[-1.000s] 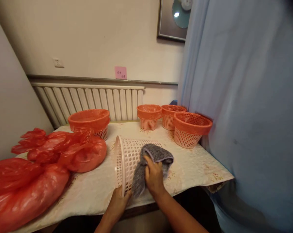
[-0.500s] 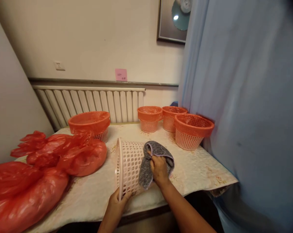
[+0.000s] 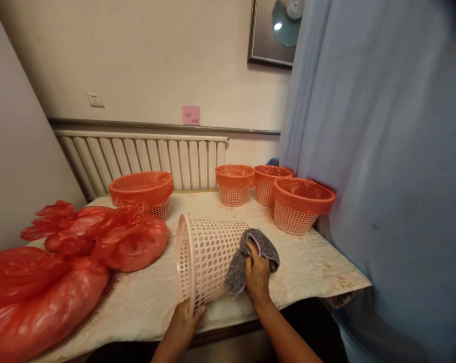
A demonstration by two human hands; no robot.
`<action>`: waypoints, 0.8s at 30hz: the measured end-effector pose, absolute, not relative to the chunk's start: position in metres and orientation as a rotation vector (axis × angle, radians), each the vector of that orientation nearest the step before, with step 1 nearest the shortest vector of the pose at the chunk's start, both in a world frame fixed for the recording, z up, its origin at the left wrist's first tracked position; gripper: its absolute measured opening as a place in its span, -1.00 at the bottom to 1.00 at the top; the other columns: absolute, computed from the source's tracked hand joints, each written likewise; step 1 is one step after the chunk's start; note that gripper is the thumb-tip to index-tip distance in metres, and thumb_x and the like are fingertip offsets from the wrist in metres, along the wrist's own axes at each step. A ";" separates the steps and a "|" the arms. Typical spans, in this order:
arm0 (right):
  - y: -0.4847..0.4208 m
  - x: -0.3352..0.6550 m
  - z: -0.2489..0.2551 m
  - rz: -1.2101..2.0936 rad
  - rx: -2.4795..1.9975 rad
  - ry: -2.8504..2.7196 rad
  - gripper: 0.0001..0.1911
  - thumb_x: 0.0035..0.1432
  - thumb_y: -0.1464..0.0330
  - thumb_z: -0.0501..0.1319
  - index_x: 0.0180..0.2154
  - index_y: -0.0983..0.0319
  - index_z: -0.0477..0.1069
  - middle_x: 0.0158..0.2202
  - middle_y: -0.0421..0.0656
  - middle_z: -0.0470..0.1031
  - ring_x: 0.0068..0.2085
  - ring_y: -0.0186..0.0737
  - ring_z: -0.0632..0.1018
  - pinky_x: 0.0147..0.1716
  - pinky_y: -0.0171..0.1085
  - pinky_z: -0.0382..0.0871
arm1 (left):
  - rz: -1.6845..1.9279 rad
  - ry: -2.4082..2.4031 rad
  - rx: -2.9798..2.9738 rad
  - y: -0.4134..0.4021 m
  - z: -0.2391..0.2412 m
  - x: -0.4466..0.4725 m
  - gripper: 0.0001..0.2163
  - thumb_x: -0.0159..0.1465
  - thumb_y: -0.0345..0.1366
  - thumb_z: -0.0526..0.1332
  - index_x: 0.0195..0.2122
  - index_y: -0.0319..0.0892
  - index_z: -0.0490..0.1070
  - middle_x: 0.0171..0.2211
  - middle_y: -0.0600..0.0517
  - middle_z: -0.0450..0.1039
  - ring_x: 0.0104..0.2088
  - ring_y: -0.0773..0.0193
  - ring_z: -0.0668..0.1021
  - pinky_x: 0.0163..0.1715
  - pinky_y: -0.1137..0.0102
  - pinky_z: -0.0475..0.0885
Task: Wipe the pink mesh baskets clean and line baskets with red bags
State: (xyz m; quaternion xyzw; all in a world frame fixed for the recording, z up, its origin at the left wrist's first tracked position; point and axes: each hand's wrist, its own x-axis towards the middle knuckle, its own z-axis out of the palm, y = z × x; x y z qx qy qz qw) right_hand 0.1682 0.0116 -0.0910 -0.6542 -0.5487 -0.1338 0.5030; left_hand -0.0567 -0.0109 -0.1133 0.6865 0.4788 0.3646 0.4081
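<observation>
A pale pink perforated plastic basket (image 3: 207,254) lies on its side on the table, its open rim facing left. My left hand (image 3: 186,317) grips the rim at its lower edge, near the table's front. My right hand (image 3: 257,275) is closed on a grey cloth (image 3: 250,252) and presses it against the basket's side near the base end. The cloth drapes over the basket wall and hides part of it.
Three small orange-lined baskets (image 3: 302,204) stand at the back right and a wider one (image 3: 141,190) at the back left. Red plastic bags (image 3: 61,267) are heaped on the left. A pale blue curtain (image 3: 383,176) hangs at the right edge of the cloth-covered table (image 3: 311,257).
My right hand has slid the grey cloth rightward along the basket's side, from near the rim toward the base. The left hand still holds the rim.
</observation>
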 end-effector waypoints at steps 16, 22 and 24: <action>0.014 0.145 -0.055 -0.247 -1.376 -1.680 -0.62 0.12 0.53 0.03 -0.10 0.17 0.49 -0.25 -0.12 0.55 -0.19 -0.15 0.50 -0.10 -0.20 0.29 | 1.037 1.257 1.625 -0.021 -0.091 -0.059 -0.65 0.08 -0.11 0.21 -0.25 -0.27 0.56 -0.28 -0.13 0.63 -0.21 0.00 0.61 -0.11 0.22 0.49; 0.033 0.216 -0.083 -0.276 -1.622 -1.437 -0.55 0.14 0.49 -0.03 0.03 0.26 0.41 -0.23 -0.06 0.56 -0.25 -0.17 0.51 -0.16 -0.20 0.33 | 1.091 1.264 1.559 -0.015 -0.108 -0.062 -0.59 0.07 -0.05 0.24 -0.19 -0.26 0.54 -0.17 -0.13 0.61 -0.11 -0.02 0.59 -0.03 0.18 0.46; 0.031 0.222 -0.092 -0.259 -1.605 -1.332 -0.54 0.15 0.48 -0.05 0.03 0.29 0.39 -0.11 -0.01 0.53 -0.14 -0.14 0.51 -0.10 -0.17 0.34 | 1.087 1.262 1.571 -0.014 -0.114 -0.064 -0.60 0.08 -0.03 0.23 -0.20 -0.25 0.55 -0.15 -0.12 0.60 -0.08 -0.03 0.58 0.00 0.17 0.44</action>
